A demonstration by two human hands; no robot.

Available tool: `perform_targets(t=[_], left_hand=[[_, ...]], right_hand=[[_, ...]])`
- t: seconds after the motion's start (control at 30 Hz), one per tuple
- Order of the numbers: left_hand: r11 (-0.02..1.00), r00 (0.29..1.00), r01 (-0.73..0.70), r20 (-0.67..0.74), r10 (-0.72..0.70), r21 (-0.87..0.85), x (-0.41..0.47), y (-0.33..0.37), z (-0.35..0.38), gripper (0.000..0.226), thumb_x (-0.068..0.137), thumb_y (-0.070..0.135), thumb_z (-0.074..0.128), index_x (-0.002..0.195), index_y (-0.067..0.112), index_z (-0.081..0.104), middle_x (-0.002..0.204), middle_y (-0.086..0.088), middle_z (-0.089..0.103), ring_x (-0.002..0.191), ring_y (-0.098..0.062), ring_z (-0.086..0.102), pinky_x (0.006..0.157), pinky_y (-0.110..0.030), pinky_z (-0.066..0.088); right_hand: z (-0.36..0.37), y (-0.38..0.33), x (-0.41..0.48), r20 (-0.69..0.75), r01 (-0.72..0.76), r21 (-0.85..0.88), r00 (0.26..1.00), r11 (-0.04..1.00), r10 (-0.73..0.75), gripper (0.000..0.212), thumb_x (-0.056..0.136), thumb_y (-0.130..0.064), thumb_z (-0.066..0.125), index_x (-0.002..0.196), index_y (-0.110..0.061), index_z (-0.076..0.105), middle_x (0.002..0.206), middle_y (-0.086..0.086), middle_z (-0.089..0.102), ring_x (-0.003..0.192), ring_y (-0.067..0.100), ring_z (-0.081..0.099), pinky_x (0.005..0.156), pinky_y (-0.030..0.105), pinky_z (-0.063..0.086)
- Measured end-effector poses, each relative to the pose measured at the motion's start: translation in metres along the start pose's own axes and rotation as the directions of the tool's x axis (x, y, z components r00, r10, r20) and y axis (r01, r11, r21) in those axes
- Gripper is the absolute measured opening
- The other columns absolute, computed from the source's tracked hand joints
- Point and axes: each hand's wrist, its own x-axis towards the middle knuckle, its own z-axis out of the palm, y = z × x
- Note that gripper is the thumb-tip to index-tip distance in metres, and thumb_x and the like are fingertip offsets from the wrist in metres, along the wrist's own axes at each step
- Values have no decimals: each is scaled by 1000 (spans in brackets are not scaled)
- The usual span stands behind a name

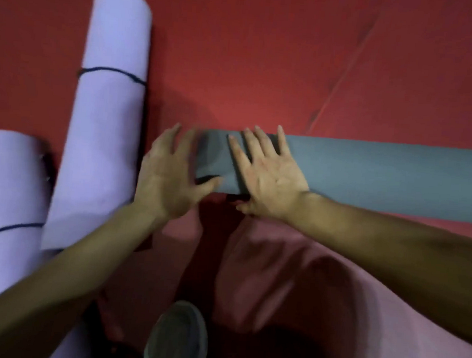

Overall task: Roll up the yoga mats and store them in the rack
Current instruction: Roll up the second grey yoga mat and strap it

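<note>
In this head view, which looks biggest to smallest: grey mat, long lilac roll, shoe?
1-2. Grey mat and long lilac roll: about alike, and the mat runs off the right edge, so unranked.
3. Shoe: clearly smallest.

The floor (266, 55) is coloured plain red, and the grey mat (369, 174) is plain slate grey. The upper lilac mat (110, 119) and the lower lilac mat (5, 190) are each crossed by a thin dark band (111, 71). A grey shoe (179, 337) is seen beside pink cloth (345, 312).
</note>
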Motion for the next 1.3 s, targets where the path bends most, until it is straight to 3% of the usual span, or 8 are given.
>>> perform_targets(t=[0.23,0.43,0.6,0.73,0.93,1.07,1.17,1.3], left_hand=[[870,937,350,145,-319,-349,-104,-71,-12,74,88,51,55,150,14,45,147,-4,55,134,-20,52,111,-32,42],[789,898,435,145,-415,-434,-169,-59,-6,56,94,39,49,146,20,53,128,-9,69,117,-27,64,95,-37,50],[717,819,570,203,-537,-401,-233,-58,23,50,101,41,41,146,23,54,144,-1,60,130,-23,57,108,-35,44],[774,801,598,202,-564,-209,-297,-61,36,68,87,43,32,144,13,56,135,-13,62,115,-35,64,91,-44,56],[918,847,393,369,-383,50,-316,-83,39,62,77,-9,62,138,5,60,141,-25,56,112,-46,65,84,-50,60],[940,831,310,440,-340,142,-309,-80,38,56,92,6,57,147,13,50,153,-13,45,132,-36,52,101,-41,47],[932,775,271,519,-360,241,-313,-82,34,37,95,10,52,130,19,61,134,-7,60,121,-31,58,90,-38,49],[896,846,436,303,-440,82,-317,-87,41,44,92,18,50,134,10,58,125,-15,63,115,-38,59,85,-44,53]], right_hand=[[-15,-29,33,-81,-19,-4,997,1000,19,135,54,-79,80,157,-11,27,130,26,51,115,44,53,101,53,41],[-29,-93,-4,121,213,-68,971,975,-204,140,54,-85,68,163,-19,10,138,18,48,121,37,50,101,47,41],[-26,-131,-27,165,377,-90,919,922,-359,140,58,-90,61,164,-23,1,144,15,44,127,33,49,105,44,41],[-13,-146,-31,69,402,-99,915,910,-397,141,44,-84,73,160,-16,29,128,23,58,107,39,61,90,47,50],[-5,-161,-41,21,434,-77,901,898,-434,138,40,-84,73,155,-14,41,116,23,63,99,40,63,81,46,52],[-2,-165,-43,5,434,-64,900,898,-435,138,42,-86,67,156,-15,38,120,23,62,104,41,62,84,47,52],[2,-166,-41,-7,433,-59,901,899,-434,138,41,-87,64,156,-15,39,121,23,62,105,41,62,86,48,52],[7,-163,-42,-32,424,-44,904,904,-426,136,40,-84,72,153,-15,44,116,23,63,100,41,62,83,47,51]])
